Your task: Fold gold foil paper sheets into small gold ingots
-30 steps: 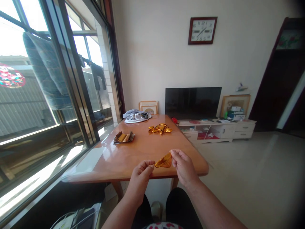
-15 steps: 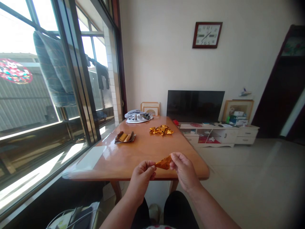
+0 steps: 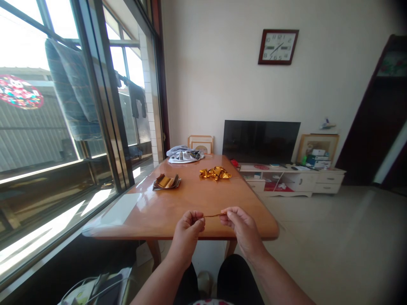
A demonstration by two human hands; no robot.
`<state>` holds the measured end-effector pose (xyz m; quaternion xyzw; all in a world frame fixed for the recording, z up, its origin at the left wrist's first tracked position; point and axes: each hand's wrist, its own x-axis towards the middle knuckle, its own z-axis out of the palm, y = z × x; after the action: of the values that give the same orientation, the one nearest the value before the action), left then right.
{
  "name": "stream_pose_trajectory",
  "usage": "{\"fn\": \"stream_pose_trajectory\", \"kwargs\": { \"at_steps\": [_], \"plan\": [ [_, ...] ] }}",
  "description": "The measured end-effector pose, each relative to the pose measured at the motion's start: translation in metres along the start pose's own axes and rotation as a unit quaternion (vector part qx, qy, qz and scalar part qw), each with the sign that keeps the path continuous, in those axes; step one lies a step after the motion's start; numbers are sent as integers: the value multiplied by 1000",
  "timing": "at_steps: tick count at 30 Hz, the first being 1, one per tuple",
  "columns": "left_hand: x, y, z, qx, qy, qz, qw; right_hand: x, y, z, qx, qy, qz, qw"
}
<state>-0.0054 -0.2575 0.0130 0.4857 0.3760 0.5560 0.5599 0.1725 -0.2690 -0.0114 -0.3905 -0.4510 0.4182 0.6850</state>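
Observation:
Between my two hands, just over the near edge of the wooden table [image 3: 190, 203], a piece of gold foil paper [image 3: 212, 215] is held edge-on and looks like a thin line. My left hand [image 3: 188, 228] pinches its left end between thumb and fingers. The right end sits in the pinch of my right hand [image 3: 241, 224]. Farther back lies a heap of shiny gold folded foil pieces [image 3: 216, 173]. To its left rests a stack of gold and brown foil sheets [image 3: 166, 182], curled at the edges.
Crumpled grey and white cloth [image 3: 185, 154] lies at the table's far end. A pale sheet [image 3: 121, 209] covers part of the left side by the window. Beyond the table stand a television [image 3: 261, 142] and a low white cabinet [image 3: 305, 180].
The foil paper has turned from showing a broad, pointed face to being seen edge-on. Both hands have shifted slightly left and keep their pinch.

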Motion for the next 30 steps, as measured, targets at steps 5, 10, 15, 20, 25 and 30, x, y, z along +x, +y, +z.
{"fn": "stream_pose_trajectory", "kwargs": {
  "at_steps": [5, 10, 15, 20, 25, 30],
  "plan": [
    [5, -5, -1, -9, 22, 23, 999, -2, 8, -1, 7, -10, -4, 1000],
    [9, -9, -3, -9, 31, 47, 998, -7, 10, 0, 12, -18, 1, 1000],
    [10, -14, -5, -15, 36, 57, 998, -9, 9, 2, 16, -14, 7, 1000],
    [9, -15, -3, -27, 40, 64, 997, -10, 9, 3, 13, -11, 2, 1000],
    [10, -16, -3, -37, 43, 61, 997, -12, 9, 3, 3, -14, -8, 1000],
    [11, -17, -3, -55, 44, 53, 996, -13, 11, 4, -1, -15, -8, 1000]
  ]
}}
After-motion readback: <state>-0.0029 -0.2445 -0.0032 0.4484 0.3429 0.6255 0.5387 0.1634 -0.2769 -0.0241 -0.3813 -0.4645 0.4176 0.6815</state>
